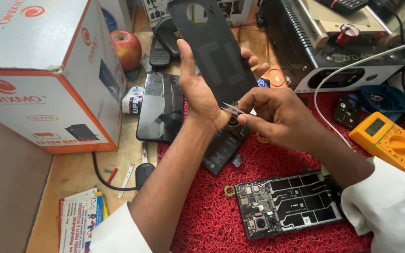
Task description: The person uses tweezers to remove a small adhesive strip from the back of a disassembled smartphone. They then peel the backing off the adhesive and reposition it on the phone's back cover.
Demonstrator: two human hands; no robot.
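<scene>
Seen from above, a person in white sleeves works at a cluttered wooden bench partly covered by a red looped-pile mat (221, 220).

The left hand (200, 96) holds up a thin, dark grey plastic phone back cover (216, 51), inner side towards the camera, with a round camera cut-out near its top. The thumb lies along its left edge and the fingertips wrap its right edge, so the cover hangs in the air above the mat's far edge. The right hand (277, 117) pinches a pair of slim metal tweezers (233, 109), whose tips meet the cover's lower edge.

The cover looks light and fairly stiff, but thin enough to flex or crack if bent; it is probably best held by its long edges (as it is here), away from the cut-out.

Counted: one back cover, one pair of tweezers. One opened phone body with bare circuit board (287, 204) lies near the mat's near edge. One black glass phone screen (161, 105) lies on the wood at the mat's left edge. One yellow multimeter (392, 143) sits at the right edge, one black heating machine (333, 47) at the far right corner, one red apple (127, 47) at the far edge, and one white-and-orange cardboard box (43, 70) at the left.
</scene>
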